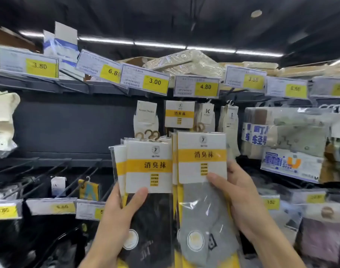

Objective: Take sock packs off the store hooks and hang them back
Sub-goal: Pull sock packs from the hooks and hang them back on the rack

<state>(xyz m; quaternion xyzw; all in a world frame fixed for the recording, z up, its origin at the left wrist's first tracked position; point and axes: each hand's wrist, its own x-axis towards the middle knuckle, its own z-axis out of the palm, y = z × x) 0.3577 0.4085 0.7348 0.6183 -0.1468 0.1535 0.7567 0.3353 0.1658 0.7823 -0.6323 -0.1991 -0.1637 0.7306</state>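
Note:
My left hand (pixel 121 207) grips a stack of several sock packs (pixel 149 167) with white and yellow header cards and black socks, thumb on the front card. My right hand (pixel 236 192) holds a second stack of like packs (pixel 202 157), grey socks in front, thumb pressed on the card's lower edge. Both stacks are upright, side by side, with tan plastic hangers (pixel 149 135) sticking up at the top. Behind them one pack of the same kind (pixel 179 114) hangs on a hook under the 4.80 tag.
Price tags (pixel 155 82) line the upper shelf edge. White sock packs (pixel 146 117) hang left of the same-kind pack; bagged multi-packs (pixel 285 132) fill the right. Bare black hooks (pixel 55 171) stick out at lower left above more price tags (pixel 51 206). Cream socks (pixel 3 115) hang far left.

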